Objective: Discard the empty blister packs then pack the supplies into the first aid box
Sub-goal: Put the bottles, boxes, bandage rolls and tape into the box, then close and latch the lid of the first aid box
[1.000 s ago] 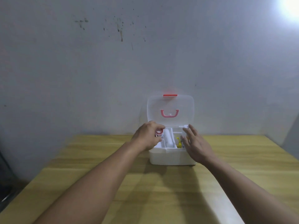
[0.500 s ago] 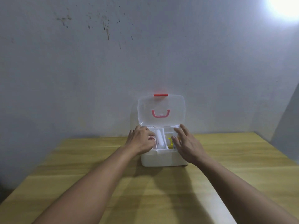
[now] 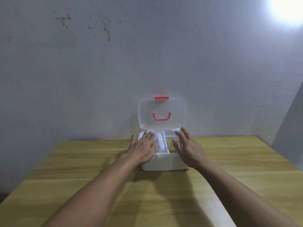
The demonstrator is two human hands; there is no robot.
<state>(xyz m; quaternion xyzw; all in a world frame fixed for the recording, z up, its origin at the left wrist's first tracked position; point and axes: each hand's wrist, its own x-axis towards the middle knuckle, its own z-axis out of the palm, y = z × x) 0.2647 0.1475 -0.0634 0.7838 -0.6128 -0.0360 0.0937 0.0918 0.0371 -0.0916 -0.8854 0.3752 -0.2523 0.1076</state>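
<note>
Resting flat, my left hand (image 3: 142, 149) lies palm down over the left part of the open first aid box (image 3: 164, 163); its fingers (image 3: 148, 136) are stretched out and slightly spread, gripping nothing, their tips near the hinge edge, the thumb out past the box's left wall.

My right hand (image 3: 188, 149): likewise palm down over the right part of the box, fingers (image 3: 184, 134) extended and fanned, nothing held. The longest fingertip reaches the back right corner, close to the lower edge of the lid (image 3: 162, 113).

Contents visible between my two hands:
- one white roll (image 3: 160, 143), lying lengthwise in a middle compartment of the white tray, running front to back;
- a yellow item (image 3: 171, 145) in the compartment just right of the roll, partly hidden under my right hand; I cannot tell what it is;
- a small patch of something printed at the inner edge of my left hand, too covered to tell.

First aid box: white base, standing on the wooden table (image 3: 82, 177) toward its far edge, near the grey wall (image 3: 82, 79). The clear lid stands upright, swung back toward the wall, with a pink handle (image 3: 161, 116) on its panel and a red latch (image 3: 161, 97) on its top edge.

Both my forearms reach in bare from the near edge, casting shadows on the table in front of the box. A bright light (image 3: 290, 9) glares at the upper right.
</note>
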